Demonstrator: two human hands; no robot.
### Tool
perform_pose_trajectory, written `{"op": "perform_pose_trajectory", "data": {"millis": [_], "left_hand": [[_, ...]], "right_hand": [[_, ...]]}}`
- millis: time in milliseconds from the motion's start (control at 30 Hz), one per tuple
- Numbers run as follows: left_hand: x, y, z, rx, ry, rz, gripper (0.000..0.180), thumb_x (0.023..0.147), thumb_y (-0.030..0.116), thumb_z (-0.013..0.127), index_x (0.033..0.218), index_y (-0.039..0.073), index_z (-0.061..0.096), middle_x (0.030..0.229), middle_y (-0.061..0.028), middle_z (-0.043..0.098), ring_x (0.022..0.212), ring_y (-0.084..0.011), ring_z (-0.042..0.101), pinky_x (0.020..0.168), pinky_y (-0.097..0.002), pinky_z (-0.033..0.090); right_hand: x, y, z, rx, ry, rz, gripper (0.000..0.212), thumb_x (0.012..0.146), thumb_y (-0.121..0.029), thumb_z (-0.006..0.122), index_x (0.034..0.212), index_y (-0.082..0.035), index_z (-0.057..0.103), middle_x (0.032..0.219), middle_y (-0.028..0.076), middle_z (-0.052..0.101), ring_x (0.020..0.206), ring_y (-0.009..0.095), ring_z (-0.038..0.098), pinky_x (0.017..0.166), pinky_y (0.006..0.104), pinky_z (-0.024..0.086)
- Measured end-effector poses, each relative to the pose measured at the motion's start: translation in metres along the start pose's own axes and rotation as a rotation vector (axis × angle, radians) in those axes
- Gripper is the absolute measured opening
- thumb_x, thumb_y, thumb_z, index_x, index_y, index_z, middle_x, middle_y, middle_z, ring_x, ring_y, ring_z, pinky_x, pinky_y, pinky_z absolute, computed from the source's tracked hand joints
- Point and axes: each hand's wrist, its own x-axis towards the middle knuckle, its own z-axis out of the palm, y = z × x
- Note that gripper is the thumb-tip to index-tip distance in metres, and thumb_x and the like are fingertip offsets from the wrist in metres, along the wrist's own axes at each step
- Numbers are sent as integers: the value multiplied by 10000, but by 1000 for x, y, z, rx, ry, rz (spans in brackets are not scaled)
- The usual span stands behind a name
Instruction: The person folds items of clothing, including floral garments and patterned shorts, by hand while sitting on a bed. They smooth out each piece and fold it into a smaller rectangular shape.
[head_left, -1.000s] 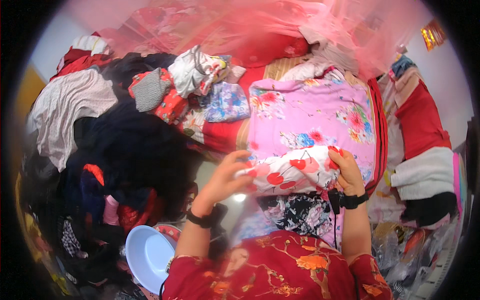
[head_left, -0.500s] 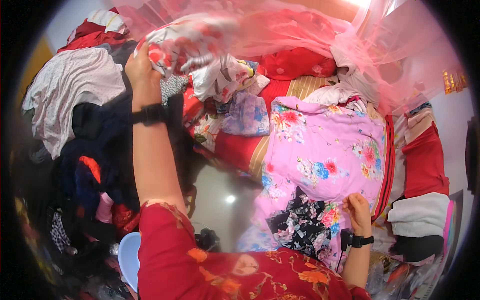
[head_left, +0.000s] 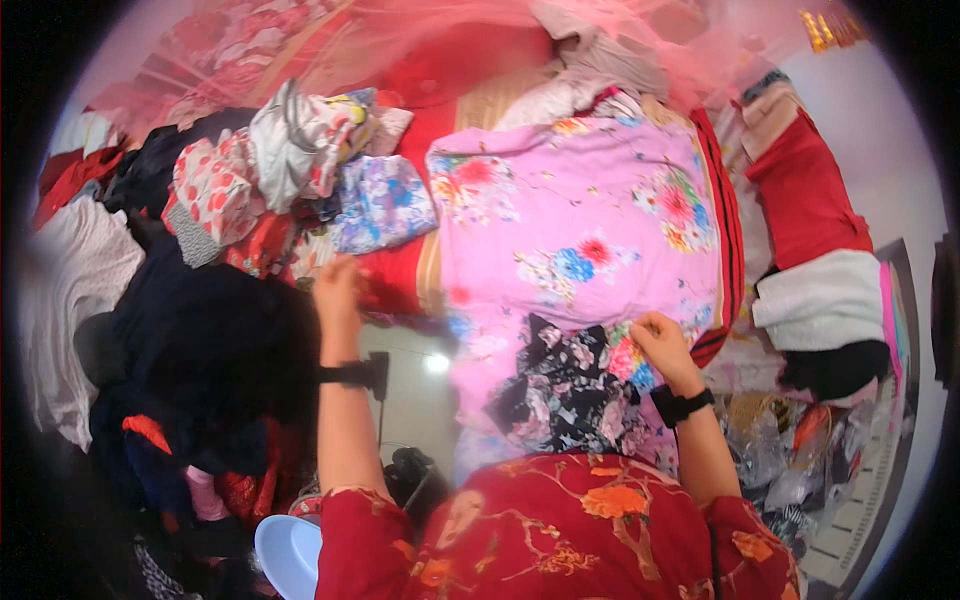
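A pink flowered cloth (head_left: 590,200) is spread out before me, with a crumpled black floral garment (head_left: 575,385) lying on its near part. My right hand (head_left: 662,345) is over the pink cloth, just right of the black garment. Its fingers are curled together, and I see nothing in them. My left hand (head_left: 338,290) hangs near the red striped bedding (head_left: 395,280); motion smears its fingers, and no cloth hangs from it. Beyond it, a white cloth with red spots (head_left: 215,180) rests on the pile, beside a folded blue-and-purple patterned cloth (head_left: 385,205).
Dark clothes (head_left: 220,320) heap up on the left, with a pale garment (head_left: 75,300) at their edge. A light blue basin (head_left: 290,555) stands at lower left. Folded red cloth (head_left: 805,195) and a white towel (head_left: 825,310) lie right. Pink netting (head_left: 400,40) drapes the far side.
My left hand has let go of the red-and-white cloth, which now lies on the pile, and has come back toward me. My right hand has shifted slightly. The view has moved too.
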Motion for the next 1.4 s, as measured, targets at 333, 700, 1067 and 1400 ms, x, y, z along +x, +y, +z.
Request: {"op": "perform_pose_trajectory", "data": {"millis": [333, 700, 1067, 1400], "left_hand": [[-26, -36, 123, 369, -339, 215, 237, 864, 92, 572, 1076, -11, 582, 963, -115, 644, 879, -197, 618, 765, -283, 489], [128, -55, 231, 1320, -525, 520, 671, 788, 430, 624, 1351, 144, 399, 1456, -120, 312, 1364, -346, 227, 1034, -610, 228], [232, -77, 250, 1445, -324, 594, 661, 878, 478, 525, 1379, 76, 372, 1402, -261, 351, 1306, -468, 281, 1087, -506, 223], [42, -40, 249, 1373, -837, 613, 656, 832, 387, 603, 1389, 126, 373, 1458, -150, 317, 1360, -373, 249, 1045, -584, 221]], "right_hand": [[22, -6, -40, 86, 205, -166, 113, 840, -110, 615, 850, 3, 603, 718, -2, 585, 689, 72, 525, 626, 237, 430], [219, -29, -66, -893, 146, -615, 460, 752, -270, 687, 1170, -114, 573, 1304, 153, 464, 1157, 363, 456, 979, 410, 371], [357, -52, -83, -852, 425, -598, 309, 806, -324, 638, 997, -88, 582, 982, 114, 563, 898, 309, 598, 732, 430, 476], [439, -71, -205, -641, 795, -557, 324, 757, -289, 676, 960, -41, 633, 882, 156, 658, 847, 312, 623, 763, 378, 489]]}}
